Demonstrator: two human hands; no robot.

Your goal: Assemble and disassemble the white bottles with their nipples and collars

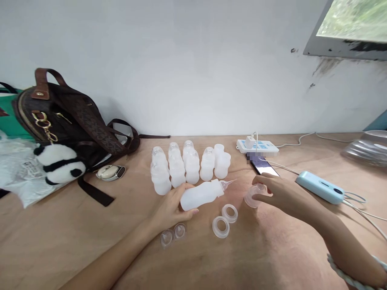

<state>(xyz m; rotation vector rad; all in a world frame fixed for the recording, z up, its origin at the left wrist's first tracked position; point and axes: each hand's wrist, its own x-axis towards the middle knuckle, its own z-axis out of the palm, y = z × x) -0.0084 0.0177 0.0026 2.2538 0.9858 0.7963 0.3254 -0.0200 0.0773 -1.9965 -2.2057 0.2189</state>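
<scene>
My left hand is wrapped round a frosted white baby bottle, tilted with its neck to the right. From its neck sticks a clear piece with a thin pointed tip. Over to the right, the fingers of my right hand grip a clear dome-shaped cap at the tabletop. Between the hands lie two translucent rings, edges touching. Two small clear round pieces lie below my left hand. Behind stand several frosted bottles, most with clear domes on top.
A brown backpack with a panda plush stands left, near a computer mouse. At the right are a power strip, a phone, a light-blue power bank with cables, and clear plastic ware.
</scene>
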